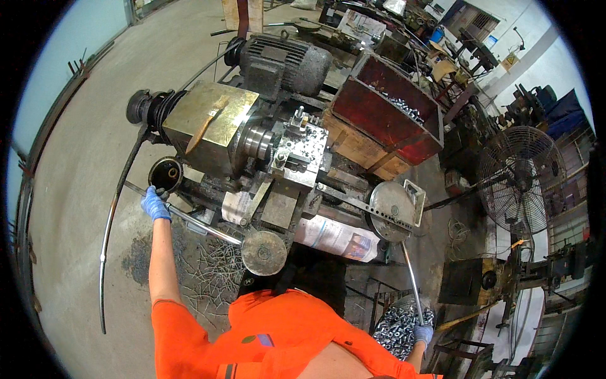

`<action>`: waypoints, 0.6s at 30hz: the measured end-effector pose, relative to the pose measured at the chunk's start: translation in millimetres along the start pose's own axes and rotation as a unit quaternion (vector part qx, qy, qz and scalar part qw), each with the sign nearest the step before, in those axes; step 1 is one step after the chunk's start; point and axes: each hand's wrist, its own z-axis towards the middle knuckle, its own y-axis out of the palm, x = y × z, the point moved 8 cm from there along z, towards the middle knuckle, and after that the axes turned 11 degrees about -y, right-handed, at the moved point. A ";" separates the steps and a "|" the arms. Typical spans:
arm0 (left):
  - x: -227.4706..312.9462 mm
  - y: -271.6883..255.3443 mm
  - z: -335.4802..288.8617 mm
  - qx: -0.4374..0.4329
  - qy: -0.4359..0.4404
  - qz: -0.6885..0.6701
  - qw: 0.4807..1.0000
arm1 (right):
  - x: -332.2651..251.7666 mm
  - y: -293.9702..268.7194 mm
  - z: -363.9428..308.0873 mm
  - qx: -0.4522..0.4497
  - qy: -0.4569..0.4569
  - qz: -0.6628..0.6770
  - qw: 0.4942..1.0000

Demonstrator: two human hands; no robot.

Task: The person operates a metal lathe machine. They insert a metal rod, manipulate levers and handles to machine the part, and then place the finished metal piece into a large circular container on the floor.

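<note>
My left hand [156, 204], in a blue glove, is closed around a long metal lever [205, 227] that runs to a round steel disc [263, 253] on the lathe's front. Just beyond that hand is a dark round cup [165, 175]. My right hand [423, 333], also gloved, is low at the right, closed on a straight metal lever [411, 278] running down from a larger round plate [392, 210]. Beside and under it is a container of small shiny metal parts [398, 333]. Between the levers stands the lathe's chuck [257, 143] and tool slide [297, 151], strewn with metal chips.
A wooden-handled brush [205, 129] lies on the brass-coloured headstock cover [221, 104]. Behind are an electric motor [278, 63] and a red bin [379, 104] holding metal parts. A large fan [522, 180] stands at right. Metal shavings [214, 278] litter the floor near my left arm.
</note>
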 end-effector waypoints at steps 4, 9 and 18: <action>-1.6 -0.4 2.4 -0.006 -0.003 -0.008 1.000 | 1.0 0.0 -1.2 0.014 0.011 0.001 1.000; -3.1 0.2 4.1 -0.014 -0.006 -0.012 1.000 | 2.0 5.5 0.3 -0.008 -0.001 -0.016 1.000; -1.1 0.1 1.0 -0.011 -0.001 -0.021 1.000 | 5.3 8.3 -2.4 -0.029 0.010 -0.005 1.000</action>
